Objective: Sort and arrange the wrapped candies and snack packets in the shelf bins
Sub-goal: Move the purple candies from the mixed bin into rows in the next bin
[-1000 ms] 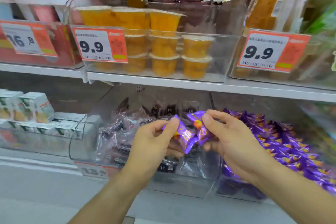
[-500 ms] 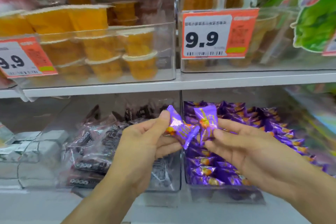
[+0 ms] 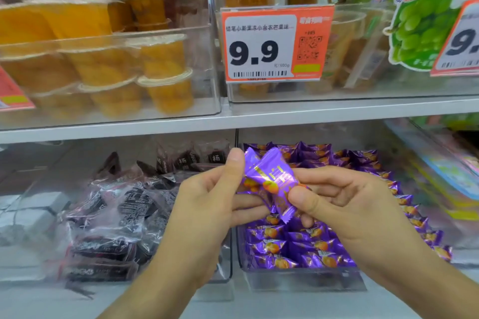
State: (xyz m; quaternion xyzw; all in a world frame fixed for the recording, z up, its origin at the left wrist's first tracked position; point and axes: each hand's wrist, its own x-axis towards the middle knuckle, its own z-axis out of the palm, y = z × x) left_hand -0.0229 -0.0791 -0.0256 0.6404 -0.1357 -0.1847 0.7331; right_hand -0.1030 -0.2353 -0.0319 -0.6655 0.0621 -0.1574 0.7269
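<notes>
Left hand: the left hand (image 3: pixel 207 204) is raised in front of the lower shelf, thumb up and fingers curled, pinching a purple candy (image 3: pixel 252 176) at that candy's left side.
Right hand: the right hand (image 3: pixel 344 204) is level with the left and just beside it, its thumb and curled fingers pinching a second purple candy (image 3: pixel 281 201) near its lower end.
Held candies: the two wrappers cross and touch between the hands, above the front left corner of the purple candy bin; both show an orange fruit print.
Purple candy bin: the clear purple candy bin (image 3: pixel 305 283) sits on the lower shelf, below and behind the hands, filled with matching purple wrapped candies (image 3: pixel 298 248) lying in rough rows.
Dark packet bin: the clear bin (image 3: pixel 225 261) touching the purple candy bin's left side holds dark snack packets (image 3: pixel 121 217) in see-through wrap, piled loosely.
White boxes: blurred white boxes (image 3: pixel 28 210) lie further left of the purple candy bin.
Shelf edge: the grey shelf board (image 3: pixel 337 109) runs across above the purple candy bin.
Price tag: an orange tag (image 3: pixel 274 44) reading 9.9 hangs on a clear bin directly above the purple candy bin.
Jelly cups: orange jelly cups (image 3: pixel 158 77) stand stacked in a clear bin above and left of the purple candy bin.
Green bag: a green grape-print bag (image 3: pixel 420 13) is above and right of the purple candy bin.
</notes>
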